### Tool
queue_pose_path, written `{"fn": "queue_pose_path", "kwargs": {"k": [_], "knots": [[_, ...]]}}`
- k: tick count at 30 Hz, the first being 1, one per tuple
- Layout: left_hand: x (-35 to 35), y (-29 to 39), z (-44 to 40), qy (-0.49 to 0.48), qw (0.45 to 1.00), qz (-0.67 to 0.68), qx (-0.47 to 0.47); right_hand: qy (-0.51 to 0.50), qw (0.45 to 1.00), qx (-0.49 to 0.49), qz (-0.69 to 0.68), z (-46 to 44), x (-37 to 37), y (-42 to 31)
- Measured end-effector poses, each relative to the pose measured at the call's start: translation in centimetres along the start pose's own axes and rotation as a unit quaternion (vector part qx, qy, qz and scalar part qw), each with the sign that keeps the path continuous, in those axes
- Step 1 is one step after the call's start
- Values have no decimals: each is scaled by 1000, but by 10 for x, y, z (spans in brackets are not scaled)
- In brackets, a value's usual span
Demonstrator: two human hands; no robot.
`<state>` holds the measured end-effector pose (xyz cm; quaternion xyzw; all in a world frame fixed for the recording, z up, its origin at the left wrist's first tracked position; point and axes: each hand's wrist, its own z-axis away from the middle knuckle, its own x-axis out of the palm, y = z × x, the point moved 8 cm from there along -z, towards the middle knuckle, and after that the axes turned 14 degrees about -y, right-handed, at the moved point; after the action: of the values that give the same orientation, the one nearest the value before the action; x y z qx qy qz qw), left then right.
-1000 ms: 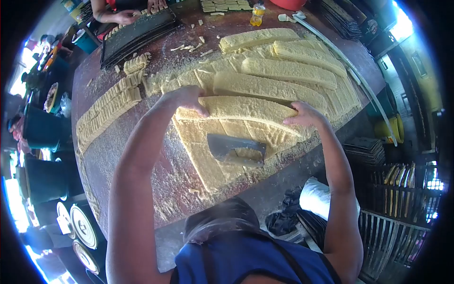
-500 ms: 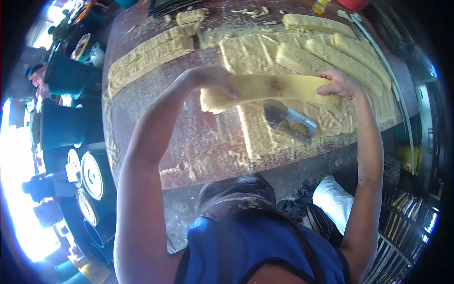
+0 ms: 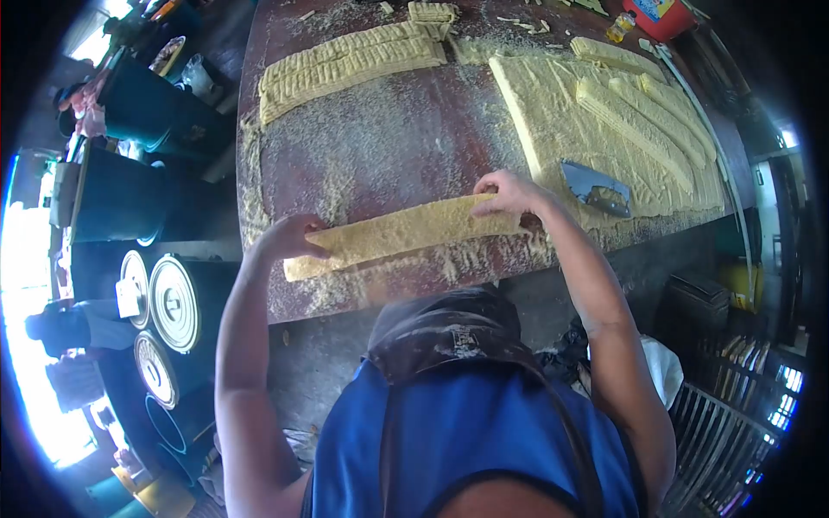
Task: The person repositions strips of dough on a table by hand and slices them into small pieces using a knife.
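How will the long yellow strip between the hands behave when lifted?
The strip would probably sag in the middle: it looks long and slightly curved between the left hand and right hand. Its powdery surface suggests little sticking.

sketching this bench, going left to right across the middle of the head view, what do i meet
Large round lid → left hand → pale strip stretching between the hands → right hand → flat metal blade → yellow container
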<state>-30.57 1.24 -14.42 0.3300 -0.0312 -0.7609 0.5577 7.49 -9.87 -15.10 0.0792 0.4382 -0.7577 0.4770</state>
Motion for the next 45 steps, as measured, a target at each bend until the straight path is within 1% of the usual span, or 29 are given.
{"fn": "queue_pose_path", "kwargs": {"k": [1, 2, 4, 5, 6, 7, 8, 9, 12, 14, 16, 17, 18, 19, 20, 21, 22, 24, 25, 26, 28, 30, 32, 34, 38, 40, 42, 44, 45], "knots": [[-2, 8, 15, 56, 998, -1, -27, 39, 999, 24, 15, 5, 1, -3], [3, 19, 22, 115, 990, -74, -34, 42, 999, 30, 14, 7, 8, -8], [17, 59, 31, 91, 994, -64, -23, 146, 979, -72, 122, 28, 15, -57], [24, 70, 22, 129, 987, -97, 20, 117, 972, -74, 190, 30, 29, -80], [34, 75, 9, 167, 976, -128, 61, 116, 972, -68, 194, 23, 36, -84], [37, 79, 4, 193, 970, -108, 97, 91, 971, -36, 219, 11, 50, -81], [42, 76, 1, 195, 970, -104, 101, 66, 967, -5, 246, 3, 59, -75], [42, 77, 1, 200, 969, -104, 102, 65, 970, 2, 235, 8, 58, -83], [44, 79, 14, 198, 970, -98, 99, 41, 973, -26, 227, 9, 64, -86], [51, 78, 16, 183, 973, -98, 100, 42, 970, -22, 238, 13, 66, -81], [49, 76, 14, 201, 971, -89, 95, 78, 973, -59, 211, 21, 54, -74], [51, 79, 10, 195, 972, -91, 89, 75, 988, -44, 125, 31, 42, -56], [55, 89, 3, 194, 972, -93, 95, 150, 984, -47, 80, 48, 22, -39], [58, 103, -2, 216, 965, -96, 114, 169, 985, 5, -33, 63, 7, -13], [59, 118, -6, 239, 957, -100, 132, 187, 970, 54, -145, 76, -5, 12], [61, 141, -14, 230, 959, -89, 142, 221, 965, 96, -104, 80, -11, 36], [63, 161, -27, 231, 957, -95, 144, 227, 963, 95, -106, 80, -10, 46], [65, 206, -56, 230, 952, -83, 182, 104, 956, 114, -251, 66, 15, 65], [65, 233, -63, 229, 952, -90, 182, 103, 968, 101, -206, 72, 12, 47], [65, 258, -67, 234, 949, -87, 190, 141, 979, 73, -126, 55, 19, 63], [64, 280, -73, 235, 949, -94, 190, 138, 977, 57, -154, 55, 16, 58], [66, 292, -80, 248, 941, -75, 216, 151, 975, 31, -163, 51, 12, 57], [67, 287, -83, 239, 946, -88, 203, 179, 974, -8, -141, 62, -3, 42], [70, 280, -81, 254, 949, -85, 169, 177, 973, -43, -139, 45, 6, 48], [71, 296, -79, 273, 940, -98, 177, 170, 975, -78, -121, 52, 2, 50], [73, 299, -85, 276, 939, -92, 181, 125, 964, -31, -234, 93, -18, 48], [71, 298, -85, 280, 938, -85, 187, 226, 969, -1, -100, 132, -50, 69], [73, 302, -90, 241, 942, -120, 199, 270, 954, 69, 113, 169, -59, 96], [72, 304, -90, 243, 943, -115, 198, 266, 954, 68, 117, 175, -56, 112]]}}
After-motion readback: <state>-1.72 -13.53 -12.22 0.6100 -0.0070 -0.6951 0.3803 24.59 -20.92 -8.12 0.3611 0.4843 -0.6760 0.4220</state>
